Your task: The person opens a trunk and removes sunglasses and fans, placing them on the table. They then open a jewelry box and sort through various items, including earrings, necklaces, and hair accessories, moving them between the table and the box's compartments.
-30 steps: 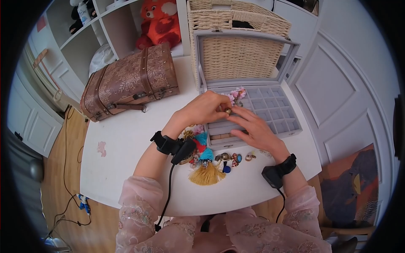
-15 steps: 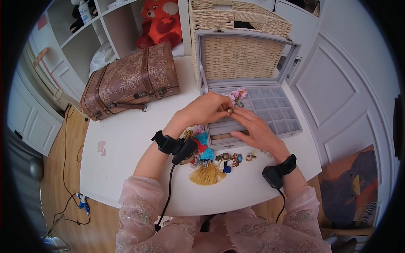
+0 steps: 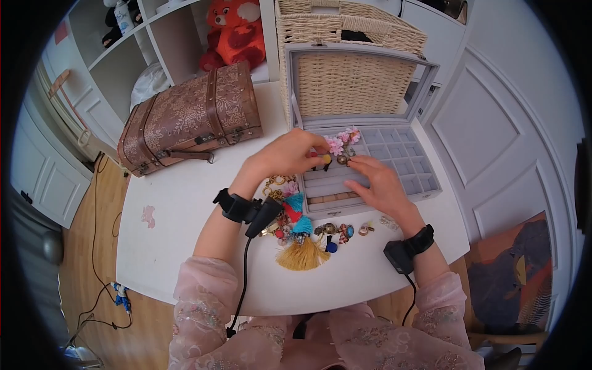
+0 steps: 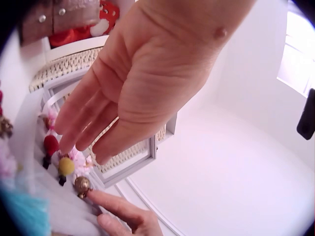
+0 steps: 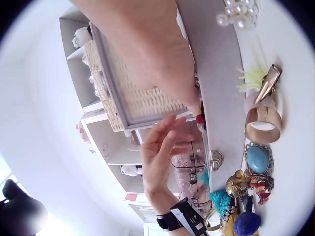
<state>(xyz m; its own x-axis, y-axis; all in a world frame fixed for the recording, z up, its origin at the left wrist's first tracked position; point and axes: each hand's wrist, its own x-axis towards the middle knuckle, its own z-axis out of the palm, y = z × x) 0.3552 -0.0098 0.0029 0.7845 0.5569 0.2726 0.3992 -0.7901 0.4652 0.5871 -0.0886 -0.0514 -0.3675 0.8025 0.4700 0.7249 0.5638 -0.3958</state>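
A grey jewellery box (image 3: 364,204) stands with its lid up. In its padded ring section sit a red pom-pom (image 4: 50,145), a yellow pom-pom (image 4: 66,167) and a gold ball ornament (image 4: 82,185), the pom-poms on short black bands. My right hand (image 3: 381,188) reaches in from the right, its index fingertip at the gold ball. My left hand (image 3: 288,152) hovers over the box's left side with straight, loose fingers beside the red and yellow pom-poms, and nothing shows in it. Pink flowers (image 3: 335,145) lie just behind the pom-poms.
In front of the box lies jewellery: turquoise tassels (image 3: 302,226), a gold tassel (image 3: 302,254), a blue pom-pom (image 3: 332,248), a turquoise-stone piece (image 5: 258,158) and a wide gold ring (image 5: 263,125). A brown trunk (image 3: 191,120) stands left, a wicker basket (image 3: 351,80) behind.
My left hand has moved back and left from the gold ball, uncovering the yellow pom-pom. The gold ball now sits farther right, and my right hand has drawn slightly right.
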